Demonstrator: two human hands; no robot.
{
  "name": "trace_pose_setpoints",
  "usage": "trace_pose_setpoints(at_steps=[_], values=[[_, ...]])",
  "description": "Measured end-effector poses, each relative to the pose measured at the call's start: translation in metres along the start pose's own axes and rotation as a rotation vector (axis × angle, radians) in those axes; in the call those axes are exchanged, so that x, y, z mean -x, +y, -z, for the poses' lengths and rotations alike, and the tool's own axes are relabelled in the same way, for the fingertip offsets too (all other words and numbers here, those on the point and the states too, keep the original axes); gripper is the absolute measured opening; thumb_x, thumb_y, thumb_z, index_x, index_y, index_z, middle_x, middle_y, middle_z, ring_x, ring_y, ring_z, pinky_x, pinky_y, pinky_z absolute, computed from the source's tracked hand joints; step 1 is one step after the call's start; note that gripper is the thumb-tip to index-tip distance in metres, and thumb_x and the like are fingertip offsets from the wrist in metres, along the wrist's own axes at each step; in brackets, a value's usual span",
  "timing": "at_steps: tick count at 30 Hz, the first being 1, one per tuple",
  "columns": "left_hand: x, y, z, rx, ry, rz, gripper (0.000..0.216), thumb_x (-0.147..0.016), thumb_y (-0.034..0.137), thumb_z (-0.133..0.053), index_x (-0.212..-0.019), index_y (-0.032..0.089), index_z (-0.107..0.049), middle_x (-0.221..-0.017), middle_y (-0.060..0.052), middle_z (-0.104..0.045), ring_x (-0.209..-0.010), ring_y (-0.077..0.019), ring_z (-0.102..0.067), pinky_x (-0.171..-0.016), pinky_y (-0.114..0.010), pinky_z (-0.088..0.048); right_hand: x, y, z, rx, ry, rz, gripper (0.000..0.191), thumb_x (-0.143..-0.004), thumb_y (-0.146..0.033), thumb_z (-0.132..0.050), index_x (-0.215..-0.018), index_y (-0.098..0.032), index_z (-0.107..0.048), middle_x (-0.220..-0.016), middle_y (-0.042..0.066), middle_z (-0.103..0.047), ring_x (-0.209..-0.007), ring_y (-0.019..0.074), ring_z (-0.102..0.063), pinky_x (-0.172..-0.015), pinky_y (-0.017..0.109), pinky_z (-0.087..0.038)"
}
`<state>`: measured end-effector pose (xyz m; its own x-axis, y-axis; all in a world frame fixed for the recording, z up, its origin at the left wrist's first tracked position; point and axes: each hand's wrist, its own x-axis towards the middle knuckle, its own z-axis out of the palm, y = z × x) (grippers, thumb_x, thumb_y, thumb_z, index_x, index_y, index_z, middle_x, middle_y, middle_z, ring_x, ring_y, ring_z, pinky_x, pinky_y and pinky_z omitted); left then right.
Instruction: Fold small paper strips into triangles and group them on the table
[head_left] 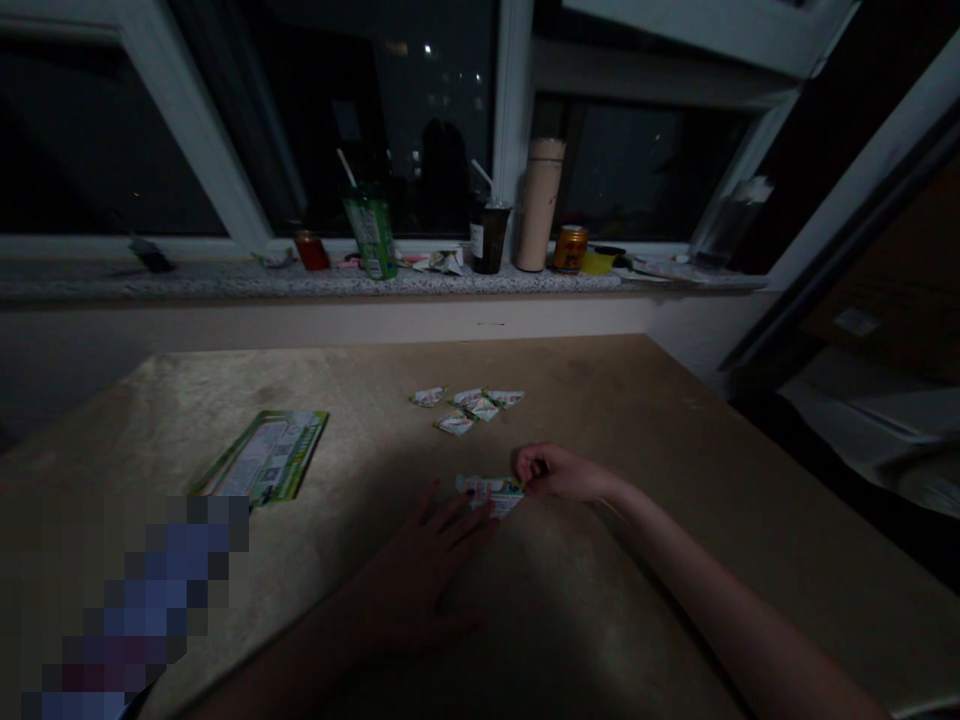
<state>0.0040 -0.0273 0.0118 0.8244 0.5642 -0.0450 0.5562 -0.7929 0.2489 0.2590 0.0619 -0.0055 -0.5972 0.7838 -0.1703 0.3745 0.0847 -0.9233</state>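
A small printed piece (491, 488), white and green like paper or a wrapper, lies on the table between my hands. My left hand (431, 555) is open, fingers spread, the fingertips resting on its left and lower part. At its right end, my right hand (559, 474) is closed with curled fingers, pinching the corner. Just beyond lie several small folded triangular pieces (480, 405) with a similar white and green print. Over on the left rests a flat green and white printed packet (281, 455). Dim light hides fine print and fingertip detail.
A pixelated blue object (150, 600) covers the table's near left. Along the windowsill (247, 285) stand a green cup (371, 235), a dark cup (491, 240), a tall beige bottle (540, 205), an orange can (570, 250) and a red jar (310, 250).
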Motion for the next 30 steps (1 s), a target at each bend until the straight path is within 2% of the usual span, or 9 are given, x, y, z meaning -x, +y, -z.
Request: trace_pose_setpoints(at_steps=[9, 13, 15, 20, 30], values=[[0.001, -0.016, 0.004, 0.034, -0.027, -0.093, 0.077, -0.086, 0.059, -0.048, -0.148, 0.027, -0.015, -0.154, -0.005, -0.016, -0.14, -0.0318, -0.014, -0.112, -0.054, -0.009, 0.002, -0.004, -0.002, 0.027, 0.003, -0.016, 0.013, -0.056, -0.01, -0.056, -0.063, -0.017, -0.048, -0.058, -0.007, -0.043, -0.056, 0.0085, -0.038, -0.052, 0.019, -0.028], [0.0, -0.016, 0.004, 0.012, -0.018, -0.076, 0.07, -0.087, 0.055, -0.049, -0.147, 0.029, -0.021, -0.153, -0.003, -0.019, -0.139, -0.031, -0.016, -0.112, -0.053, -0.012, 0.001, -0.001, -0.004, 0.036, -0.002, -0.019, 0.012, -0.057, -0.01, -0.055, -0.064, -0.017, -0.049, -0.06, -0.006, -0.044, -0.056, 0.0087, -0.039, -0.052, 0.02, -0.029], [0.0, -0.014, 0.002, 0.003, -0.004, -0.062, 0.067, -0.088, 0.054, -0.049, -0.145, 0.029, -0.025, -0.153, -0.003, -0.022, -0.138, -0.0308, -0.019, -0.112, -0.053, -0.013, 0.001, -0.001, -0.006, 0.116, 0.023, -0.006, 0.012, -0.058, -0.009, -0.055, -0.066, -0.017, -0.052, -0.063, -0.005, -0.046, -0.059, 0.0093, -0.041, -0.056, 0.021, -0.03], [-0.002, -0.009, -0.001, 0.002, 0.031, -0.043, 0.068, -0.087, 0.056, -0.048, -0.145, 0.028, -0.027, -0.151, -0.004, -0.028, -0.137, -0.0318, -0.024, -0.111, -0.054, -0.014, 0.003, -0.006, -0.013, 0.484, 0.149, 0.033, 0.014, -0.062, -0.012, -0.062, -0.075, -0.017, -0.063, -0.072, -0.004, -0.051, -0.071, 0.0113, -0.048, -0.071, 0.025, -0.029], [-0.001, -0.009, -0.001, -0.004, 0.02, -0.044, 0.069, -0.088, 0.056, -0.047, -0.146, 0.027, -0.023, -0.152, -0.005, -0.023, -0.138, -0.0312, -0.02, -0.112, -0.053, -0.01, 0.004, -0.011, -0.018, 0.558, 0.172, 0.008, 0.011, -0.066, -0.016, -0.065, -0.077, -0.018, -0.066, -0.076, -0.002, -0.057, -0.078, 0.0138, -0.051, -0.074, 0.027, -0.027]])
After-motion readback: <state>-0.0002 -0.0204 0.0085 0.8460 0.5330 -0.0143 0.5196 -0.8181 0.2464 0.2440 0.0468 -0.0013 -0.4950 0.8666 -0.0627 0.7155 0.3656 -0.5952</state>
